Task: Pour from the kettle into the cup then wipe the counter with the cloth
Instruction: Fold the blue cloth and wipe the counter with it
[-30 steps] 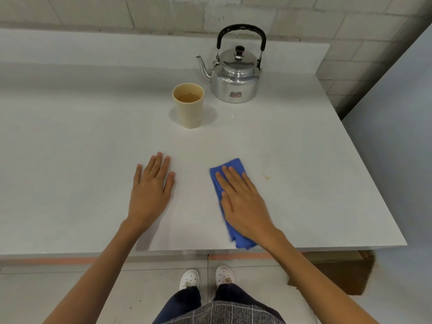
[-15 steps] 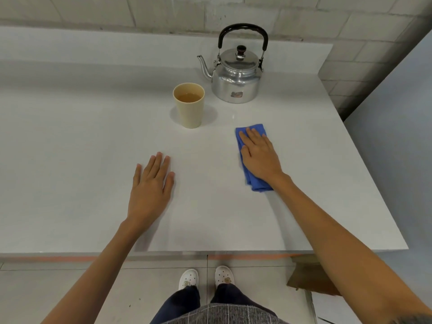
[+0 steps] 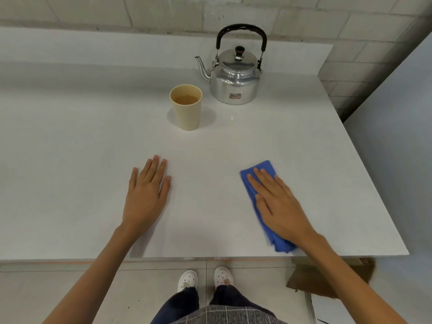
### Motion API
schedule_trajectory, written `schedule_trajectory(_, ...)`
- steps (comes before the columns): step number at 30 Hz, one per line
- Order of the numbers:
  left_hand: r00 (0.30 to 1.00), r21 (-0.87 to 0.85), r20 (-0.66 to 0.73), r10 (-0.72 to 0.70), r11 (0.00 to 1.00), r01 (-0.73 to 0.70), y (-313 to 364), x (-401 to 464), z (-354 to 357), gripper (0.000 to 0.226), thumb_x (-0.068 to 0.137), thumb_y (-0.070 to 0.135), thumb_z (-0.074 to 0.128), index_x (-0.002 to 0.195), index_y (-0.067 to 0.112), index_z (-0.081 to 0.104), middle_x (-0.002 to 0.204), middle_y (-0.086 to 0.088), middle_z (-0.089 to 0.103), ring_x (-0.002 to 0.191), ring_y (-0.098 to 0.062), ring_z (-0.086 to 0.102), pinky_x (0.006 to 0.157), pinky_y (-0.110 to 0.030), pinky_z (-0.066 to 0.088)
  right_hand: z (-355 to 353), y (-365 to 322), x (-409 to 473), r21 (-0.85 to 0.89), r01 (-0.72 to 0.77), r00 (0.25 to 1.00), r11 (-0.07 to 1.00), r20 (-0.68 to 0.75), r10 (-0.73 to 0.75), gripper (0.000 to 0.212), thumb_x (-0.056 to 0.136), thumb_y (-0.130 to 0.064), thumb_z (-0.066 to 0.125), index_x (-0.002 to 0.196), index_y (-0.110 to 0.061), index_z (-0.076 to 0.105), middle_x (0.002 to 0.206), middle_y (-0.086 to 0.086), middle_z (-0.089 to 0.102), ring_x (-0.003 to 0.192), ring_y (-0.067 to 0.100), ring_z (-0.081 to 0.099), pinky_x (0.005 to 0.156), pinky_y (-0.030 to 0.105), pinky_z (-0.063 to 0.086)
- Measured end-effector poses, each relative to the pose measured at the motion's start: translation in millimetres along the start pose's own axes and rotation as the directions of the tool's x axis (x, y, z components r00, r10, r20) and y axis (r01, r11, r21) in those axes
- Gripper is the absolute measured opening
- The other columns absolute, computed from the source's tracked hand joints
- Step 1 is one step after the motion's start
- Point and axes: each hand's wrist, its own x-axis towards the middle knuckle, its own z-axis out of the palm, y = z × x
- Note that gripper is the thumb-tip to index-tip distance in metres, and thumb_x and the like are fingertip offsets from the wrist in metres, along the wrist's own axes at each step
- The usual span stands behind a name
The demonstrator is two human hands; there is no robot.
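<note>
A shiny metal kettle (image 3: 235,84) with a black handle stands at the back of the white counter (image 3: 81,136), spout pointing left. Just left of and in front of it stands a beige cup (image 3: 187,113) holding brownish liquid. My right hand (image 3: 279,203) lies flat on a folded blue cloth (image 3: 263,168), pressing it onto the counter near the front right edge; most of the cloth is hidden under the palm. My left hand (image 3: 148,195) rests flat on the counter, fingers slightly apart, holding nothing.
A raised ledge and a block wall (image 3: 140,12) run behind the counter. A grey panel (image 3: 397,136) stands to the right. Below the counter's front right corner lies a brown cardboard piece (image 3: 313,279) on the tiled floor.
My right hand has slid the blue cloth back toward the front edge and to the right after pushing it up near the kettle. The left hand, cup and kettle have stayed put.
</note>
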Motion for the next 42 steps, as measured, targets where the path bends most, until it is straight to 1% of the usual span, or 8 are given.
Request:
schedule_trajectory(5,1.000,-0.004,-0.010,0.003,1.000,-0.003,1.3,-0.6,0.3,0.052,0.100,0.035,0.026,0.149,0.017,0.020,0.159,-0.001,0.015,0.147,-0.012,0.006,0.121,-0.038,-0.001,-16.4,57.2,9.5,-0.012,-0.111,0.994,0.994,-0.002,0.111,0.048,0.100,-0.011,0.042,0.147,-0.012,0.032,0.154,-0.001,0.020,0.145,0.016,0.018,0.119,0.031,0.008)
schedule_trajectory(11,1.000,0.007,-0.026,0.003,1.000,-0.003,2.5,-0.2,-0.2,0.051,0.100,0.032,0.029,0.148,0.016,0.023,0.158,-0.003,0.018,0.147,-0.015,0.011,0.121,-0.039,0.002,-22.1,99.5,89.9,-0.001,-0.226,0.974,0.974,-0.006,0.226,0.047,0.104,-0.016,0.033,0.150,-0.012,0.025,0.160,0.006,0.019,0.149,0.018,0.012,0.120,0.033,0.005)
schedule_trajectory(15,1.000,0.015,-0.028,0.006,1.000,-0.006,3.1,-0.3,-0.1,0.051,0.100,0.032,0.029,0.148,0.016,0.023,0.158,-0.003,0.019,0.147,-0.015,0.011,0.121,-0.038,0.002,-16.5,89.8,147.6,0.004,-0.250,0.968,0.968,-0.013,0.250,0.048,0.104,-0.018,0.031,0.151,-0.011,0.025,0.161,0.008,0.019,0.149,0.019,0.012,0.120,0.034,0.004)
schedule_trajectory(20,0.999,0.020,-0.035,0.005,1.000,-0.004,3.8,-0.1,-0.6,0.051,0.100,0.031,0.031,0.148,0.015,0.025,0.158,-0.004,0.021,0.147,-0.016,0.013,0.121,-0.040,0.005,-1.1,42.2,180.0,0.002,-0.146,0.989,0.989,0.024,0.146,0.049,0.103,-0.019,0.029,0.151,-0.012,0.024,0.161,0.008,0.018,0.149,0.019,0.011,0.120,0.034,0.003)
schedule_trajectory(25,1.000,0.015,-0.029,0.005,1.000,-0.004,2.0,-0.3,-0.1,0.051,0.100,0.033,0.029,0.148,0.016,0.024,0.158,-0.003,0.019,0.147,-0.015,0.011,0.121,-0.039,0.003,20.4,-17.2,162.5,-0.039,-0.005,1.000,0.999,0.028,0.006,0.050,0.102,-0.019,0.030,0.151,-0.012,0.024,0.161,0.006,0.020,0.149,0.019,0.012,0.119,0.033,0.003)
schedule_trajectory(31,1.000,0.010,-0.013,-0.001,1.000,0.001,0.8,1.0,0.2,0.052,0.101,0.034,0.027,0.149,0.016,0.021,0.159,-0.003,0.017,0.147,-0.015,0.009,0.121,-0.039,0.002,33.9,-57.4,94.6,-0.024,0.080,0.996,0.997,0.043,-0.079,0.052,0.101,-0.022,0.029,0.152,-0.016,0.020,0.161,0.002,0.016,0.149,0.015,0.009,0.122,0.032,0.000)
schedule_trajectory(39,1.000,-0.013,-0.016,0.006,1.000,-0.006,-0.3,-0.8,0.0,0.052,0.101,0.036,0.025,0.149,0.017,0.021,0.159,-0.002,0.016,0.147,-0.014,0.008,0.121,-0.037,-0.001,18.7,-33.5,11.7,0.007,0.057,0.998,0.998,0.034,-0.057,0.050,0.102,-0.023,0.030,0.151,-0.018,0.020,0.157,-0.006,0.009,0.147,0.008,0.004,0.119,0.024,-0.006)
schedule_trajectory(42,1.000,-0.027,-0.010,0.004,1.000,-0.004,0.1,-0.9,-1.2,0.052,0.101,0.035,0.026,0.149,0.017,0.022,0.159,-0.002,0.017,0.147,-0.014,0.007,0.121,-0.037,-0.001,18.8,-28.2,16.7,0.010,0.001,1.000,1.000,-0.003,-0.001,0.049,0.103,-0.020,0.035,0.150,-0.016,0.023,0.159,-0.001,0.017,0.147,0.011,0.006,0.120,0.028,-0.001)
